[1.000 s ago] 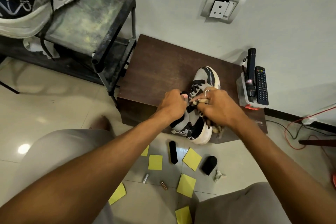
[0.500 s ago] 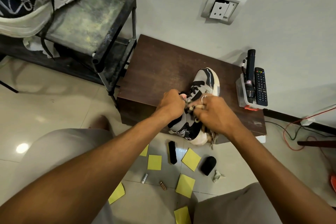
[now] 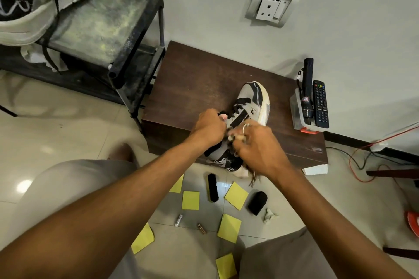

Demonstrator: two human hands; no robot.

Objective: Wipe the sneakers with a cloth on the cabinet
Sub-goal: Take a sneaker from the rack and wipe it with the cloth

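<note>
One sneaker (image 3: 250, 106) sits at the front edge of the cabinet (image 3: 199, 79), its heel poking out past it. The left hand (image 3: 209, 125) curls its fingers around the shoe's top. The right hand (image 3: 256, 145) squeezes a cloth (image 3: 254, 178) against the shoe's side. Below the cabinet, a brush (image 3: 213, 187) and yellow papers (image 3: 191, 200) lie on the floor.

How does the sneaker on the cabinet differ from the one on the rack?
The cabinet sneaker is held by the left hand while the right hand presses a cloth on it; the rack sneaker lies untouched. The cabinet sneaker's laces lie across its tongue; the rack sneaker's lace dangles off the rack. Both are grey and black with pale soles.
</note>
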